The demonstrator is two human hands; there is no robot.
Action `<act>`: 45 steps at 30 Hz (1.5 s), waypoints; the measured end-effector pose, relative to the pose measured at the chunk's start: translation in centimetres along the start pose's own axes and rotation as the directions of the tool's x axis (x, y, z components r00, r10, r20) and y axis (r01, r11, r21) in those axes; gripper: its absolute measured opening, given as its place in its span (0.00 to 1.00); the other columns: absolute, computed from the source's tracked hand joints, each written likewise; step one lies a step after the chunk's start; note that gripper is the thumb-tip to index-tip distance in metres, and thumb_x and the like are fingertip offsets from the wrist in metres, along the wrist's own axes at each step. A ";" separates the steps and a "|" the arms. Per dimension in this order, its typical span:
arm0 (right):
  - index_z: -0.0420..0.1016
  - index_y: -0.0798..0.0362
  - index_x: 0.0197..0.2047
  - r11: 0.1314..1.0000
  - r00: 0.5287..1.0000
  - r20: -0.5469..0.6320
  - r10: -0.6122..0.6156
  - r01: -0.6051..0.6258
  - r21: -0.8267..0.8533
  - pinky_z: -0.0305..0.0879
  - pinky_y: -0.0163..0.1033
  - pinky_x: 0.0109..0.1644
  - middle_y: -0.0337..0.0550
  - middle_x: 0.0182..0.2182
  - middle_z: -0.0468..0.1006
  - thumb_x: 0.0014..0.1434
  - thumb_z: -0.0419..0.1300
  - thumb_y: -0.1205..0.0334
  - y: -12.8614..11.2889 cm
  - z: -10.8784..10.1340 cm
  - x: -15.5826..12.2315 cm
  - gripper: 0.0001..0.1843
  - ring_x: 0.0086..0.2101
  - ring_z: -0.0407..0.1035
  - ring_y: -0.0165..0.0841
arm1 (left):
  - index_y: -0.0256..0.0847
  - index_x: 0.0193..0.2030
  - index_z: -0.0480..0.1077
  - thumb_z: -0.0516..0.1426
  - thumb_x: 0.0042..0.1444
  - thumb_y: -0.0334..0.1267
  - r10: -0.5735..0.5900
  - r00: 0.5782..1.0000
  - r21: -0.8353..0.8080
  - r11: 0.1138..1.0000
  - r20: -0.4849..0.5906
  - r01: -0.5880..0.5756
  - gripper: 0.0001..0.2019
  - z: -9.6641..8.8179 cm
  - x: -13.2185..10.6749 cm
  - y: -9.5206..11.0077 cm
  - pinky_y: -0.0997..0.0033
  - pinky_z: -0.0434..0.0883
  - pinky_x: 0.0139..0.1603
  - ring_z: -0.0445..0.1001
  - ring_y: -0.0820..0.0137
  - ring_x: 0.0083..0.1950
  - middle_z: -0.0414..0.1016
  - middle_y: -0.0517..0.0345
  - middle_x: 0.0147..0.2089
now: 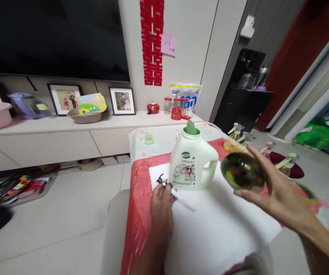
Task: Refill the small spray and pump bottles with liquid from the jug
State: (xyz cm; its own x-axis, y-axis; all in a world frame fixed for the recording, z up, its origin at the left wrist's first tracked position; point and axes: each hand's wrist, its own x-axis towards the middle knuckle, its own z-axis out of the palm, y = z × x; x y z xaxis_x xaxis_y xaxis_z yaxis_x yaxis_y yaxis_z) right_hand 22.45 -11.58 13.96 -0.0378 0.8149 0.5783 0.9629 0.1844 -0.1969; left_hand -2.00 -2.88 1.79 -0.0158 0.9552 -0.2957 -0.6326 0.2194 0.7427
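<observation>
Left hand: its fingers (166,188) were closed around a black-and-white pump head (174,193), whose thin tube slanted down to the right over a white sheet (210,221).
Right hand (276,189): thumb and fingers were spread around a dark, glossy, rounded container (240,172), held above the sheet.
Detergent jug (185,172): it stood upright on the sheet between the hands, a green spout (191,128) showing at its neck.
Pale green cap (149,139): it sat behind the jug, to its left.
Spray bottles (286,166): they stood beyond the right hand.
</observation>
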 end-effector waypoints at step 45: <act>0.42 0.35 0.76 0.783 0.968 0.212 0.135 -0.235 0.575 0.64 0.48 0.66 0.41 0.66 0.59 0.49 0.72 0.67 -7.8 10.4 -9.7 0.61 0.63 0.58 0.40 | 0.50 0.53 0.77 0.65 0.61 0.37 0.291 0.872 0.285 0.863 0.393 -0.416 0.13 -0.2 -6.5 3.7 0.76 0.77 0.52 0.82 0.75 0.48 0.83 0.62 0.50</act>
State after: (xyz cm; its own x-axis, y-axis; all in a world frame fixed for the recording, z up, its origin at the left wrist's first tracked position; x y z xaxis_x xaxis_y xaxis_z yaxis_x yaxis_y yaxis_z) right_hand 12.50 -15.20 1.65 0.0364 0.9303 0.3651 0.6094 0.2689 -0.7459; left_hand -4.43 -8.33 6.37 0.1062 0.9752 0.1942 -0.3189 -0.1516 0.9356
